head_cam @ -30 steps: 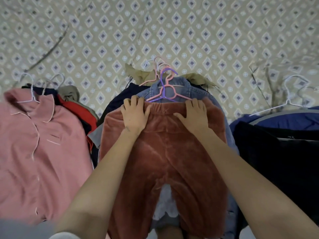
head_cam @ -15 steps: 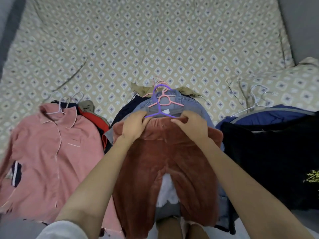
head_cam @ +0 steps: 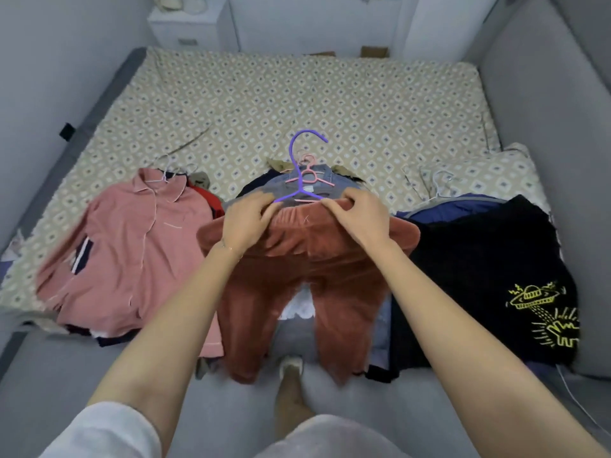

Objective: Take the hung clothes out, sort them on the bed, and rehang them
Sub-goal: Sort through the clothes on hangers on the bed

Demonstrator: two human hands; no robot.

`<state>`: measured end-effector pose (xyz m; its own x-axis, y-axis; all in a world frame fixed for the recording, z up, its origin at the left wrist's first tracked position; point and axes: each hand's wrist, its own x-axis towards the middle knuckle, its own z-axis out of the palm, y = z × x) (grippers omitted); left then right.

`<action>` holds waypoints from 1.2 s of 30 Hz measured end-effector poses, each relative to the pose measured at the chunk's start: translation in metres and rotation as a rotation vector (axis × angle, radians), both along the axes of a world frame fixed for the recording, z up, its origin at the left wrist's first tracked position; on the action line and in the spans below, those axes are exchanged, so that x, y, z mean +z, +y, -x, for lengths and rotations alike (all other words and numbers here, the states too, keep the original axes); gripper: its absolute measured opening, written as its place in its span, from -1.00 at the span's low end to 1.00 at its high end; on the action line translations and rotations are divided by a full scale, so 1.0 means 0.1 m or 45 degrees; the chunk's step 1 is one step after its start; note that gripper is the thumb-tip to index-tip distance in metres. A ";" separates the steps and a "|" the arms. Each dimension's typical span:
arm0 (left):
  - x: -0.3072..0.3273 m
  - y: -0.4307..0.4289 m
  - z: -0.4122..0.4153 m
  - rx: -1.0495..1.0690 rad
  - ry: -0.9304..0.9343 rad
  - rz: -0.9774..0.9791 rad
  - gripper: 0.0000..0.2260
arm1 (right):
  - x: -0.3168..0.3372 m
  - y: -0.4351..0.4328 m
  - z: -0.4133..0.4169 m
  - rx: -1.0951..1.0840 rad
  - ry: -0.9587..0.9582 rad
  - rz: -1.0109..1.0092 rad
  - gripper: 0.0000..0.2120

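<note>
Rust-brown velvet trousers [head_cam: 297,259]: centre pile at the near edge of the bed [head_cam: 297,104], legs hanging over the edge, lying on a denim garment [head_cam: 281,185] that carries a pink hanger [head_cam: 310,176]. Left hand [head_cam: 246,223] and right hand [head_cam: 358,219]: fingers of both curled over and clamped on the trousers' waistband, one at each side. Purple hanger [head_cam: 299,180]: hook raised above the pile, arms meeting the waistband between the two hands; left fingertips touch its arm. Pink shirt [head_cam: 132,252]: left pile, spread flat on top of darker garments. Black garment [head_cam: 489,276] with yellow UFO print: right pile, over a navy garment [head_cam: 463,206]. Pillow [head_cam: 489,180]: just behind the right pile.
</note>
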<state>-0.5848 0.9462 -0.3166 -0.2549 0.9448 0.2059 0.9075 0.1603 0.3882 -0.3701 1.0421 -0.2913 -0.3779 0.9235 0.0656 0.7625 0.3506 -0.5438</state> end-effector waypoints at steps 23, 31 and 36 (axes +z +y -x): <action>1.79 -1.88 -1.20 -0.091 -0.016 -0.457 -0.74 | 1.52 -2.11 -1.10 -0.259 0.180 -0.444 -0.60; 1.83 -2.13 -1.46 -0.209 0.048 -0.509 -0.75 | 1.51 -2.54 -1.46 -0.330 0.167 -0.484 -0.63; 1.91 -2.08 -1.83 -0.289 0.044 -0.541 -0.77 | 1.61 -2.48 -1.84 -0.354 0.106 -0.582 -0.65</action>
<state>-0.4015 0.7381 -0.1258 -0.0380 0.8061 0.5906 0.9146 -0.2100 0.3455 -0.1857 0.7943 -0.1302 -0.0993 0.8582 0.5036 0.8211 0.3566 -0.4458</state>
